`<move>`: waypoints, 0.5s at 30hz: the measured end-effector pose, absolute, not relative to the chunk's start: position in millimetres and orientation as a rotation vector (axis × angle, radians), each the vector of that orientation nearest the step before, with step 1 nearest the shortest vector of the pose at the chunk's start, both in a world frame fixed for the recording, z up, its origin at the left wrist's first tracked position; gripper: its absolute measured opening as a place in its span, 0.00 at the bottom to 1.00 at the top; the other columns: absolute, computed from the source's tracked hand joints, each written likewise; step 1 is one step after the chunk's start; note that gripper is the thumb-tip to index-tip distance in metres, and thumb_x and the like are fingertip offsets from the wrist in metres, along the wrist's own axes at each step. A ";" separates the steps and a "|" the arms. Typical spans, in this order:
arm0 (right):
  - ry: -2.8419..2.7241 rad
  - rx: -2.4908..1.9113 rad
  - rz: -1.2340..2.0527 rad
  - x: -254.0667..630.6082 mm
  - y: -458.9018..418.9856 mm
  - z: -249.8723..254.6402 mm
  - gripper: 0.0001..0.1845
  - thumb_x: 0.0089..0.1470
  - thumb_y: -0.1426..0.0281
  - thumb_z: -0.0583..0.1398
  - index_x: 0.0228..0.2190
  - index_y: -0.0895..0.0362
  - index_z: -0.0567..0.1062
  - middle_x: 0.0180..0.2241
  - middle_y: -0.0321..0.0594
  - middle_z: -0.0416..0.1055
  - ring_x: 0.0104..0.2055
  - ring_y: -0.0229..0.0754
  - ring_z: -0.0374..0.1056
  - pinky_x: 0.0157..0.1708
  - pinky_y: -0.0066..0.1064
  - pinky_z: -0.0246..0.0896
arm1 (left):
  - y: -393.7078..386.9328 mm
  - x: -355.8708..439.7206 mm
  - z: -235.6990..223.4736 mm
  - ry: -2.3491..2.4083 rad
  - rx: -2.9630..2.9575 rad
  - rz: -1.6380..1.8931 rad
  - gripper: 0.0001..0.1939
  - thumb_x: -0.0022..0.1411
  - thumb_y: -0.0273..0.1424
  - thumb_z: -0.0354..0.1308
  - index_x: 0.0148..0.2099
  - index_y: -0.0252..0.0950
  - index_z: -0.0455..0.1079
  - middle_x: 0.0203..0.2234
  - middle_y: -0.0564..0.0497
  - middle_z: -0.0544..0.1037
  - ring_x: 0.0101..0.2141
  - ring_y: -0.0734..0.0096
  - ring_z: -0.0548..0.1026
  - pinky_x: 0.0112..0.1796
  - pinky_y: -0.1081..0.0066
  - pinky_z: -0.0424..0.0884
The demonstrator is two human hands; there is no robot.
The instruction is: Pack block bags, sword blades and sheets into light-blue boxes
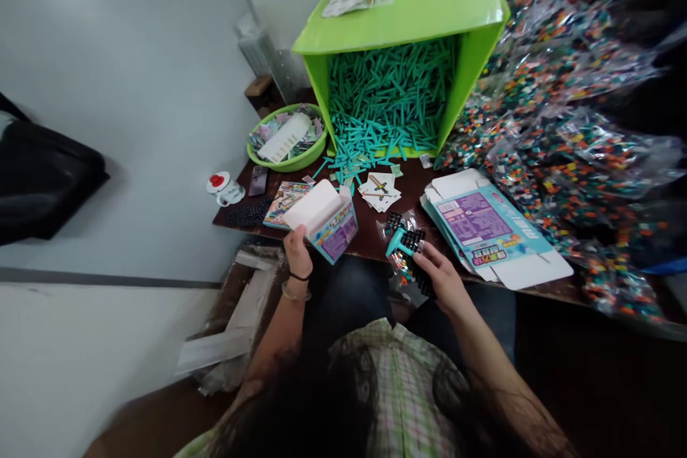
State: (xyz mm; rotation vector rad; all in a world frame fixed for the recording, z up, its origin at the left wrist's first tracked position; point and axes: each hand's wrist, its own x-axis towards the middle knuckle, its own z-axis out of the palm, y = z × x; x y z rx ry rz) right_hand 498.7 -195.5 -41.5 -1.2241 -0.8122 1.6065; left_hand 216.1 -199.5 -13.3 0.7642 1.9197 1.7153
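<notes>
Your left hand (298,255) grips the likely light, crushable carton (337,230) at its near-left edge; your right hand (441,276) grasps the bagged parts (401,245), probably slippery, best pinched centrally.

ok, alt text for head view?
The person's left hand holds an open box; the right hand, black and turquoise parts with a clear bag. Beyond, a tipped green bin spills turquoise sticks; flattened cartons and bagged colourful pieces lie to the right.
</notes>
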 end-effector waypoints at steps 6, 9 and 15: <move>-1.033 -1.110 1.552 484.5 -195.6 -11.5 0.37 0.38 0.43 0.74 0.45 0.52 0.82 0.43 0.40 0.82 0.46 0.51 0.75 0.50 0.41 0.72 | -247.5 276.0 -32.4 1.795 0.740 1.614 0.12 0.59 0.40 0.61 0.29 0.38 0.76 0.26 0.48 0.77 0.41 0.54 0.77 0.47 0.61 0.74; -1.050 -1.122 1.505 491.2 -203.2 -4.6 0.35 0.40 0.43 0.73 0.45 0.51 0.82 0.46 0.40 0.81 0.49 0.52 0.75 0.51 0.41 0.73 | -259.2 304.3 -30.5 1.659 0.762 1.678 0.15 0.59 0.44 0.60 0.36 0.39 0.80 0.36 0.46 0.81 0.53 0.48 0.75 0.55 0.60 0.71; -1.048 -1.234 1.446 511.3 -220.2 -11.9 0.35 0.39 0.41 0.73 0.44 0.50 0.83 0.47 0.40 0.82 0.51 0.52 0.76 0.55 0.43 0.71 | -252.4 320.1 -14.7 1.468 1.105 1.760 0.28 0.63 0.54 0.57 0.52 0.38 0.80 0.54 0.42 0.79 0.62 0.45 0.69 0.64 0.57 0.62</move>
